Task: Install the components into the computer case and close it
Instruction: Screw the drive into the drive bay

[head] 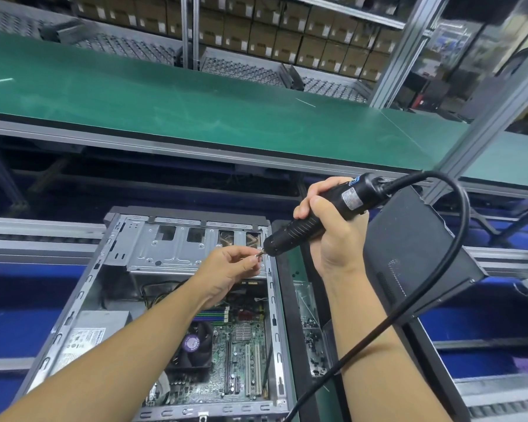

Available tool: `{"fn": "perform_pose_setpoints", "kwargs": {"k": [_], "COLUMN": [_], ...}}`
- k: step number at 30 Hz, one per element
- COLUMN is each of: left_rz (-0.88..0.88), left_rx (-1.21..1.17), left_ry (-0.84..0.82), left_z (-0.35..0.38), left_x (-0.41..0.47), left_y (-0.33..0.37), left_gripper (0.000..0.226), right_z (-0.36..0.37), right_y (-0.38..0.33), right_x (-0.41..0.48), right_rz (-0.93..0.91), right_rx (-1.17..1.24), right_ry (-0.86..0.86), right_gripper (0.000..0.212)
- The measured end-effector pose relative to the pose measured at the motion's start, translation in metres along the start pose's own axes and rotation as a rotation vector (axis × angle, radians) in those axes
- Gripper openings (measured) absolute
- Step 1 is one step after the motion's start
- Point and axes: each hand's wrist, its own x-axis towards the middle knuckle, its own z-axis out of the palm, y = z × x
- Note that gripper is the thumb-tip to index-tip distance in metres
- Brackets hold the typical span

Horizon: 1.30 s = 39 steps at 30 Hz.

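Now the right hand (329, 239) gripped the electric screwdriver (290, 239), barrel slanting down-left, bit touching the screw (259, 254) pinched in the left hand (226, 271) above the open computer case (87, 284).

Black screwdriver (314, 220), green conveyor belt (165, 95), silver case (83, 287).

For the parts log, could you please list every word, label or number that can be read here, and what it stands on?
No text here is legible.
Electric screwdriver: white label, print too small.
Power supply: sticker print blurred.
CPU fan: purple sticker, blurred.
Cardboard boxes: white labels, too small.
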Motion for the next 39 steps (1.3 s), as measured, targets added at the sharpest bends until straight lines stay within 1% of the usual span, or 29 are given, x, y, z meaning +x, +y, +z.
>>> {"fn": "perform_pose_setpoints", "kwargs": {"k": [5, 7, 11, 15, 17, 20, 21, 22, 24, 25, 26, 27, 29, 30, 31, 32, 33, 35, 36, 37, 39], "left_rz": [0.015, 0.03, 0.057, 0.037, 0.034, 0.078, 0.1, 0.105, 0.03, -0.053, -0.16, -0.27, -0.496, -0.615, -0.715, -0.768, -0.77, -0.67, -0.601, -0.537, -0.447], "left_rx": [-0.02, 0.007, 0.168, 0.199, 0.258, 0.435, 0.433, 0.37, 0.142, 0.042, -0.004, 0.022, 0.242, 0.351, 0.411, 0.424, 0.375, 0.117, -0.035, -0.136, -0.193], "left_ry": [-0.025, -0.013, 0.037, 0.041, 0.029, -0.013, -0.015, -0.015, -0.048, -0.084, -0.124, -0.164, -0.242, -0.256, -0.224, -0.151, -0.049, 0.133, 0.192, 0.241, 0.309], "left_z": [0.0, -0.001, -0.005, -0.009, -0.011, -0.013, -0.015, -0.018, -0.028, -0.033, -0.039, -0.044, -0.053, -0.054, -0.053, -0.052, -0.05, -0.047, -0.045, -0.043, -0.038], "left_x": [-0.001, -0.001, 0.0, 0.001, 0.001, 0.003, 0.003, 0.001, -0.004, -0.007, -0.01, -0.012, -0.016, -0.017, -0.015, -0.015, -0.014, -0.013, -0.012, -0.009, -0.004], "left_y": [-0.003, -0.003, -0.004, -0.001, 0.0, 0.005, 0.009, 0.012, 0.018, 0.019, 0.02, 0.019, 0.013, 0.009, 0.005, 0.001, -0.005, -0.018, -0.024, -0.029, -0.036], "left_gripper": [0.014, 0.013, 0.018, 0.019, 0.022, 0.037, 0.04, 0.036, 0.022, 0.027, 0.032, 0.035, 0.04, 0.045, 0.052, 0.063, 0.076, 0.091, 0.096, 0.107, 0.141], "right_z": [0.002, 0.002, 0.004, 0.005, 0.005, 0.004, 0.004, 0.003, 0.0, 0.0, 0.0, 0.0, 0.001, 0.002, 0.001, 0.001, 0.001, 0.002, 0.002, 0.002, 0.003], "right_y": [0.001, 0.001, 0.002, 0.003, 0.004, 0.006, 0.006, 0.007, 0.009, 0.01, 0.011, 0.013, 0.017, 0.019, 0.023, 0.025, 0.027, 0.03, 0.032, 0.034, 0.038], "right_x": [-0.001, -0.001, -0.001, -0.002, -0.002, -0.001, 0.0, 0.001, 0.006, 0.008, 0.011, 0.014, 0.019, 0.021, 0.026, 0.028, 0.03, 0.031, 0.031, 0.032, 0.034], "right_rz": [0.001, 0.005, 0.007, 0.011, 0.014, 0.013, 0.012, 0.01, 0.005, 0.001, -0.003, -0.008, -0.01, -0.006, 0.003, 0.011, 0.016, 0.021, 0.023, 0.028, 0.04], "right_rx": [-0.007, -0.009, -0.024, -0.038, -0.061, -0.096, -0.103, -0.104, -0.089, -0.081, -0.074, -0.071, -0.073, -0.078, -0.076, -0.076, -0.078, -0.073, -0.069, -0.064, -0.072], "right_ry": [0.004, 0.007, 0.004, 0.005, 0.006, 0.006, 0.013, 0.026, 0.073, 0.1, 0.122, 0.136, 0.142, 0.141, 0.141, 0.14, 0.14, 0.144, 0.151, 0.158, 0.155], "right_gripper": [0.021, 0.019, 0.019, 0.018, 0.017, 0.018, 0.019, 0.02, 0.023, 0.024, 0.024, 0.023, 0.023, 0.024, 0.027, 0.031, 0.034, 0.036, 0.034, 0.032, 0.029]}}
